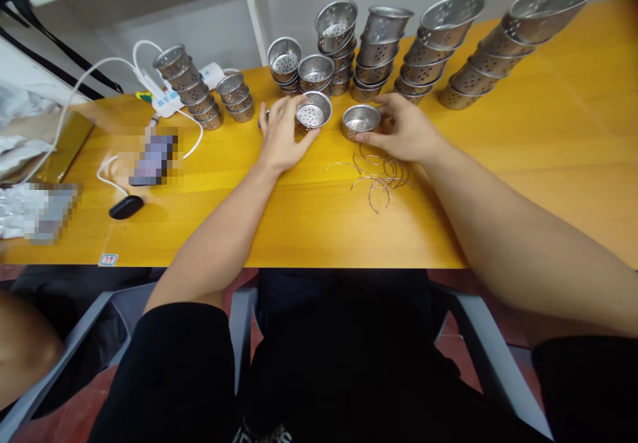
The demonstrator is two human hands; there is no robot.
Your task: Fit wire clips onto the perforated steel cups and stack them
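Fingers of my left hand point(285, 131) curve round the left side of a perforated metal cup point(314, 112), thumb at its lower edge. To the right, my right hand point(403, 127) grips a second, shallow metal cup point(361, 121) between thumb and fingers. Both cups have their open tops facing up and stand apart from each other. Several thin curved wires point(381, 182) lie in a loose tangle on the yellow table just below the right cup. Part of another metal piece shows behind my left fingers, mostly hidden.
Stacked perforated cups point(423, 71) line the back, some leaning right, with more stacks point(192, 91) at the back left. A power strip point(167, 103), white cables, a phone point(154, 159) and a black mouse point(126, 207) lie left. A person's knee point(27, 343) shows lower left.
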